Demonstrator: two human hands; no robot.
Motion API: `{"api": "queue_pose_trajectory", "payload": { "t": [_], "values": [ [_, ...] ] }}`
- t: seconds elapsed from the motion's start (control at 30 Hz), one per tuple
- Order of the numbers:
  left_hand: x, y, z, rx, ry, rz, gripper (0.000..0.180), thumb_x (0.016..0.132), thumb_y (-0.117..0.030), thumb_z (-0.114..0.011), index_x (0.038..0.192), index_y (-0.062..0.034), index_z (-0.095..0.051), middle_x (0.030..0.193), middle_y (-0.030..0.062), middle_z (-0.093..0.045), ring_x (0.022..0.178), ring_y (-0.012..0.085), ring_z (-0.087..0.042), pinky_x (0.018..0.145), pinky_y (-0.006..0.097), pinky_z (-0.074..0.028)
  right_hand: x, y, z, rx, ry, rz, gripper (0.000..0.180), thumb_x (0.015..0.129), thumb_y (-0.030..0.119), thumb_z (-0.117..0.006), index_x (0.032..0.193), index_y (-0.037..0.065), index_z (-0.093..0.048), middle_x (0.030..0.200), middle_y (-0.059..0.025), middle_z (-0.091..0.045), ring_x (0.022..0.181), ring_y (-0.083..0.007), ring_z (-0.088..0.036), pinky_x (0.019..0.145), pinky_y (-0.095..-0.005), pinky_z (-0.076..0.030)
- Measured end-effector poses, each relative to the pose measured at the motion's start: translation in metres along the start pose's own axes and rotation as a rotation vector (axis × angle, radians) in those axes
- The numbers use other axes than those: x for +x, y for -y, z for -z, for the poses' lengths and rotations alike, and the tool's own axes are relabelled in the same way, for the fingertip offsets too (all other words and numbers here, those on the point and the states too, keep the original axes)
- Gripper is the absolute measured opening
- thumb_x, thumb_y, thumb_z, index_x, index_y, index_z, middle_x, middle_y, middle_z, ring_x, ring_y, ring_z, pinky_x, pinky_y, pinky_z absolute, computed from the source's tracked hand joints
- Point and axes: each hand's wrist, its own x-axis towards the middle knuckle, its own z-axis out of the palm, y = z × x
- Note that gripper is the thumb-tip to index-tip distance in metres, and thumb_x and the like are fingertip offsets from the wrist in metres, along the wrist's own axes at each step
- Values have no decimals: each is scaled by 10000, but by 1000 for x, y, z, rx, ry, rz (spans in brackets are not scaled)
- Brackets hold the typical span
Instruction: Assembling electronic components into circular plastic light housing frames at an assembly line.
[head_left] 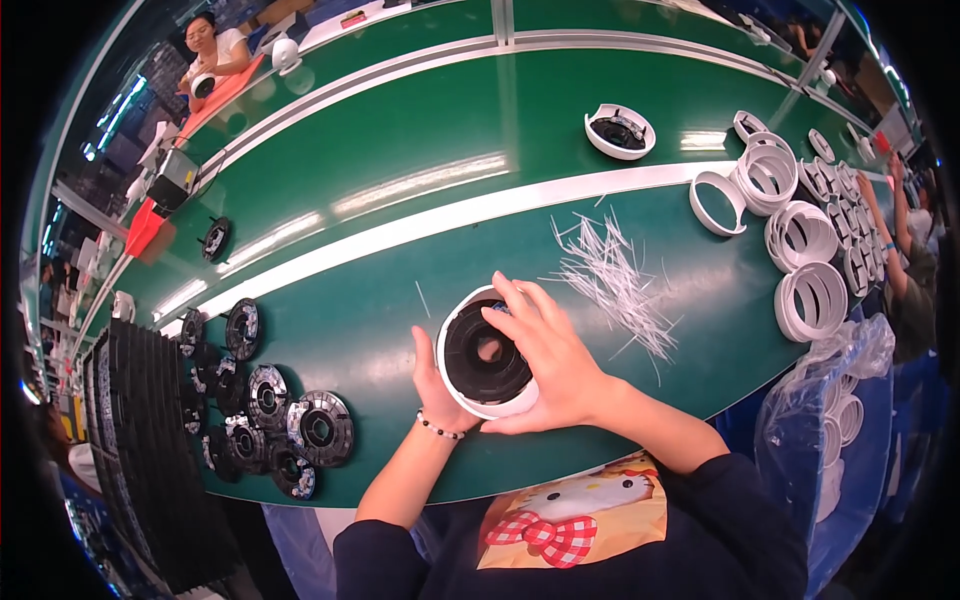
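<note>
Above the near part of the green table I hold a white round housing [507, 405] between both hands. A black ring-shaped part [468, 368] sits inside it, with a round hole in its middle. My left hand [437, 392], with a beaded bracelet at the wrist, supports the housing's left and lower side, its thumb pointing up along the rim. My right hand [556, 365] wraps the right side, fingers reaching over the top rim onto the black part. Part of the housing's right side is hidden behind that hand.
Several black discs with circuit boards [268, 398] lie at left beside a stack of black trays [130, 440]. Thin white strips [615, 280] form a pile right of centre. White rings [810, 300] stand at right. A conveyor belt [420, 130] runs beyond; a co-worker [215, 55] sits across.
</note>
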Motion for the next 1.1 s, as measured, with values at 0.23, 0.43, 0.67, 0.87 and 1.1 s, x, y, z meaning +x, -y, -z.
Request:
{"api": "queue_pose_trajectory", "payload": {
  "t": [0.23,0.43,0.67,0.87,1.1],
  "values": [
    [-1,0,4,-53,-43,-38,536,855,-441,-274,1183,-44,-423,1131,143,-498,1029,260,-495,882,406,-407,7,-6,11,23,109,122,956,453,376,-784,1228,66,-317,1315,-223,-253,1165,-409,-278,904,-468,-282],
    [-6,9,-15,-50,-110,-81,526,848,-420,-272,1190,-48,-417,1145,124,-493,1040,257,-489,891,388,-395,10,9,25,6,197,134,867,434,287,-770,1177,71,-378,1311,-212,-268,1158,-394,-288,867,-469,-287],
    [-15,6,-4,-141,7,-37,741,783,-656,-222,1226,-81,-370,1193,117,-442,1086,263,-444,909,419,-376,20,11,17,-73,275,96,916,438,312,-767,1189,26,-327,1289,-208,-292,1125,-388,-320,855,-456,-308],
    [-9,7,7,-120,-27,-129,793,738,-683,-321,1223,-57,-368,1171,132,-461,1037,269,-487,904,407,-390,16,11,-5,-81,130,-132,959,438,372,-765,1192,-4,-307,1255,-214,-315,1110,-386,-325,869,-470,-301],
    [-5,12,-7,145,-28,-221,685,651,-334,-513,1228,-9,-337,1214,159,-412,1115,269,-421,960,383,-335,-10,14,-36,-176,-153,-286,1011,505,452,-715,1248,-12,-210,1275,-247,-254,1118,-410,-295,871,-497,-271]
  ]
}}
